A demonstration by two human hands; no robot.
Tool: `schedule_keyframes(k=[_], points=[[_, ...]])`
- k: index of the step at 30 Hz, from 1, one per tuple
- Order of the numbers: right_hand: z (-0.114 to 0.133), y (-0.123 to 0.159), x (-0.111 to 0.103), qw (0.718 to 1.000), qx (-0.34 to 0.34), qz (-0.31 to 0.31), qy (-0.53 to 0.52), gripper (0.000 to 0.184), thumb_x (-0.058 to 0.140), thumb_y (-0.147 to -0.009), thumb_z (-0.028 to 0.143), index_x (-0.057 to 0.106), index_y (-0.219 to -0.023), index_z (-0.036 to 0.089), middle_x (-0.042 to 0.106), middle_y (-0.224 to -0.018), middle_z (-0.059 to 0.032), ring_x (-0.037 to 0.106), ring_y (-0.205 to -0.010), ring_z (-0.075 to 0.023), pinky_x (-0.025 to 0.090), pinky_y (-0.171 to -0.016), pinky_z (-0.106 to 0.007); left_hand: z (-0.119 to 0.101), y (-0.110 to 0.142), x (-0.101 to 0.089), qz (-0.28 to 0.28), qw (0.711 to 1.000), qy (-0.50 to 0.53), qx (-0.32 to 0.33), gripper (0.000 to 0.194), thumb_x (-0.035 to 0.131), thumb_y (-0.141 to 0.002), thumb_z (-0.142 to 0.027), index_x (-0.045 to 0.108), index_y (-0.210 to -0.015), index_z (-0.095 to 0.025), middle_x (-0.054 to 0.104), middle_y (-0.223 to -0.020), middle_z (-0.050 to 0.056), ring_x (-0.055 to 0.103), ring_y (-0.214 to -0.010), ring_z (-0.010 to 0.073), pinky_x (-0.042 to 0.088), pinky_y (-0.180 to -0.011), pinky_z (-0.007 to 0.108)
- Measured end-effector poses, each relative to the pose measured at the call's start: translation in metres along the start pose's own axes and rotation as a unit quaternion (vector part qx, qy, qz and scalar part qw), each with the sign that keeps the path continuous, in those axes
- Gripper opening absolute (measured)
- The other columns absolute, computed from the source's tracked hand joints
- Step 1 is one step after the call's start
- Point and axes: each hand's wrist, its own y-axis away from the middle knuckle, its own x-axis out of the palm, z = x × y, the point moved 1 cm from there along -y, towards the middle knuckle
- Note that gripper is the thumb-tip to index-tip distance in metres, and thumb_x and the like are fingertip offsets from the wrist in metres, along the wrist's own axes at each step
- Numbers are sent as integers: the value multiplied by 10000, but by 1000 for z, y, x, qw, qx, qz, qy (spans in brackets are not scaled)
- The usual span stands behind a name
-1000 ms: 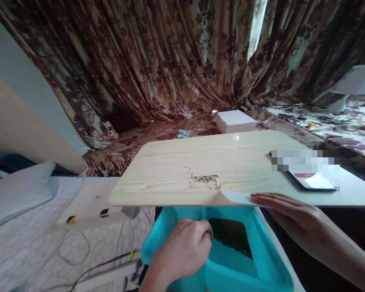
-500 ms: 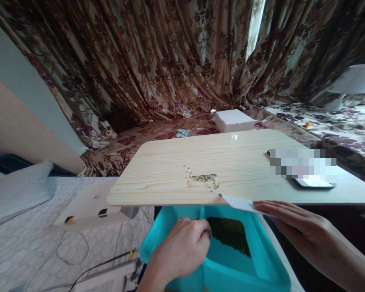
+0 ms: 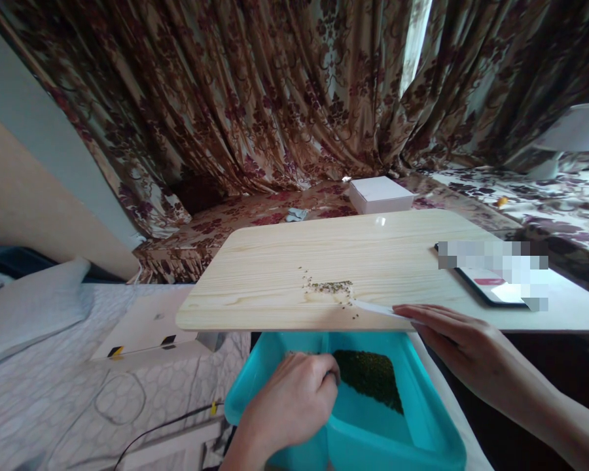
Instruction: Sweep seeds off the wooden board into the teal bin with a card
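Note:
My right hand [image 3: 459, 330] grips a thin white card [image 3: 377, 308], perhaps stiff paper, held low over the front of the wooden tabletop [image 3: 255, 261]. The card's tip is at the right side of a scatter of small green and brown grains [image 3: 331, 286]. Below the table's front edge, my left hand [image 3: 302, 392] is closed at the divider of a turquoise bin [image 3: 434, 409]; it looks to be gripping the divider, though the fingertips are hidden. A heap of dark green grains [image 3: 370, 378] lies in the bin's right compartment.
On the table's right side lies a tablet [image 3: 491, 288], partly blurred out. Behind the table is a white box [image 3: 381, 195]. Left of the bin, a flat white box [image 3: 152, 324] and a black cable [image 3: 167, 422] lie on the quilted bedding [image 3: 78, 386].
My right hand has moved up and a little left with the card, from the table's front edge onto the tabletop by the grains. My left hand stays in place.

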Motion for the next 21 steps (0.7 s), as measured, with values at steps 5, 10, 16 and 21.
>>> schedule_keyframes(k=[5,10,16,21], points=[[5,-3,1,1000,9,15,3,327,456,-914,176,751,-1055,190,781,-994,-86,747,-875,-204,618,-752,-275,2,0,0,-2,1000,6,1,321,364,-914,-247,681,-956,-233,714,-1014,37,606,-1015,228,389,-900,334],[4,-6,3,1000,-13,13,17,325,457,-909,167,737,-1066,215,783,-977,-72,747,-852,-201,625,-715,-296,2,1,0,-6,1000,4,2,338,355,-918,-259,687,-966,-223,713,-1016,49,608,-1016,235,393,-895,339],[6,-9,4,998,-47,21,47,299,450,-939,172,723,-1060,191,781,-978,-72,745,-858,-190,619,-716,-282,3,2,0,-6,1000,5,0,338,355,-915,-264,685,-979,-229,710,-1028,47,603,-1026,236,392,-902,340],[11,-15,3,997,-53,26,51,302,448,-935,156,719,-1060,199,779,-988,-71,742,-870,-190,614,-714,-283,6,1,2,-10,1000,8,9,335,357,-907,-253,686,-965,-234,714,-1007,39,613,-1008,230,394,-884,335]])
